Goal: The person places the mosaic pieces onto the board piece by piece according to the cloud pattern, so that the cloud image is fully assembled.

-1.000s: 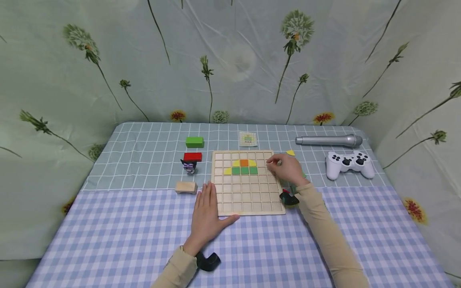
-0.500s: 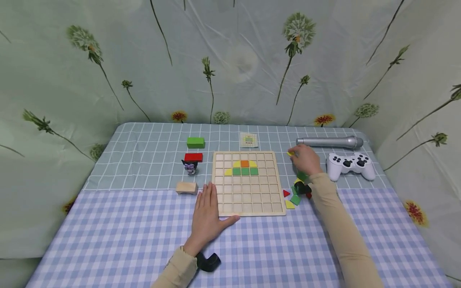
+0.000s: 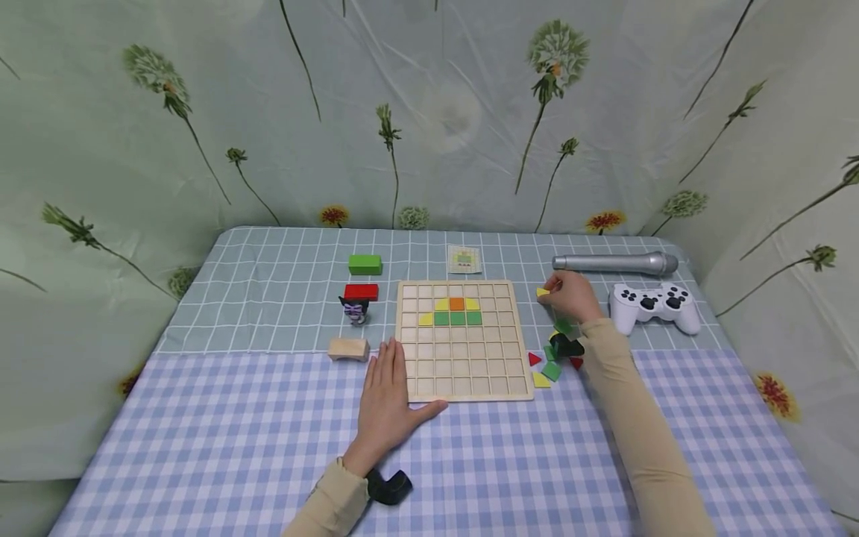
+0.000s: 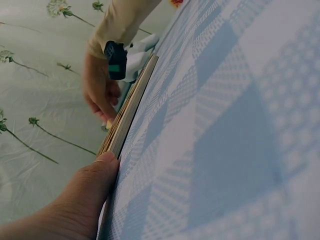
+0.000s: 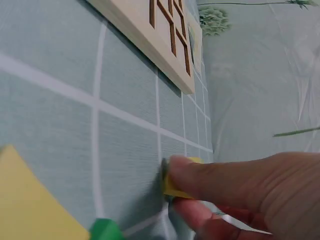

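While my left hand (image 3: 389, 399) lies flat with straight fingers against the near left corner of the wooden grid board (image 3: 463, 373), touching its edge as if to keep it from sliding, my right hand (image 3: 570, 297) is out past the board's right side, on the green-checked cloth between the board and the white game controller (image 3: 652, 306). There my thumb and fingertips (image 5: 200, 175) are pinched on a small yellow tile (image 3: 541, 291), which sits just beside the board's far right corner, low against the cloth; the wrist view shows the yellow edge tucked under my thumb. The other loose tiles (image 3: 550, 369), red, green and yellow, lie in a small heap by the board's near right corner, close to my forearm, handy for picking. In the grid, a few cells in the upper rows are filled: yellow and orange pieces above a row of green (image 3: 457, 318).
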Motion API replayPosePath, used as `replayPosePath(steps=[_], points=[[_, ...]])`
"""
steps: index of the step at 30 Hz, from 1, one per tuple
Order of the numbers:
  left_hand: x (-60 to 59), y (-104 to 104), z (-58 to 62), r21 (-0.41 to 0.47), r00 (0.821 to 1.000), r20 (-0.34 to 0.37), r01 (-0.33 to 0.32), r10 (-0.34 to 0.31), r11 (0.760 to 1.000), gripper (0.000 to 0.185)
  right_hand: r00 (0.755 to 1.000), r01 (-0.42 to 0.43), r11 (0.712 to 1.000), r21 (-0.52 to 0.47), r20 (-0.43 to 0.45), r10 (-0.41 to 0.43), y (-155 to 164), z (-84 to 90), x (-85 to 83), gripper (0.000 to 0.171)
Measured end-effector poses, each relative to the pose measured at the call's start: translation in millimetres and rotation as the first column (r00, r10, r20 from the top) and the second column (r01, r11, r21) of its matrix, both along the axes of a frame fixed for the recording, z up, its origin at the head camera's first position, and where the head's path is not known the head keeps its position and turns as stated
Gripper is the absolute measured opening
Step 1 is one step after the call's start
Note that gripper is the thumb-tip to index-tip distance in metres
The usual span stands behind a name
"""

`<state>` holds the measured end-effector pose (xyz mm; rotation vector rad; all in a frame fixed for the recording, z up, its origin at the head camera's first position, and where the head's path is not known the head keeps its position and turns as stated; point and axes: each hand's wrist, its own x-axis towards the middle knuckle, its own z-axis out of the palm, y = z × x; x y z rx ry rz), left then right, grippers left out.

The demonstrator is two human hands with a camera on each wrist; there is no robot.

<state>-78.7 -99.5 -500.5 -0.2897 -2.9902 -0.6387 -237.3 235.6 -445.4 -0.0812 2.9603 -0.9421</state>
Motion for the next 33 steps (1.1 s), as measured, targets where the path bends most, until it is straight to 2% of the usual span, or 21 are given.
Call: replayPosePath(steps=[5, 10, 13, 20, 28, 33], points=[[0.6, 0, 1.1, -0.007, 1.000, 0.005, -0.003, 0.003, 1.000, 0.119, 0.998, 0.044, 0.994, -0.096, 0.045, -0.040, -4, -0.6, 5.2, 0.023], [2.1, -1, 1.1, -0.009, 1.000, 0.001, -0.003, 0.003, 1.000, 0.119, 0.999, -0.033, 0.989, -0.145, 0.036, 0.039, -16, 2.6, 15.6, 0.029], [2.1, 0, 1.0, -0.009, 1.000, -0.004, -0.002, 0.002, 1.000, 0.119, 0.997, -0.064, 0.982, -0.178, 0.030, 0.071, -26, 5.2, 20.8, 0.026], [0.7, 0, 0.6, -0.014, 1.000, -0.009, 0.001, -0.001, 1.000, 0.119, 0.993, 0.029, 0.929, -0.369, 0.118, 0.015, -46, 6.6, 28.6, 0.023], [0.6, 0, -0.6, -0.017, 1.000, -0.001, 0.006, -0.006, 1.000, 0.119, 0.996, 0.028, 0.919, -0.393, 0.090, 0.008, -65, -0.7, 33.0, 0.022], [-0.1, -1, -1.1, -0.021, 1.000, -0.002, 0.002, -0.002, 1.000, 0.119, 0.996, 0.073, 0.914, -0.399, 0.069, -0.049, -75, -7.3, 34.3, 0.022]])
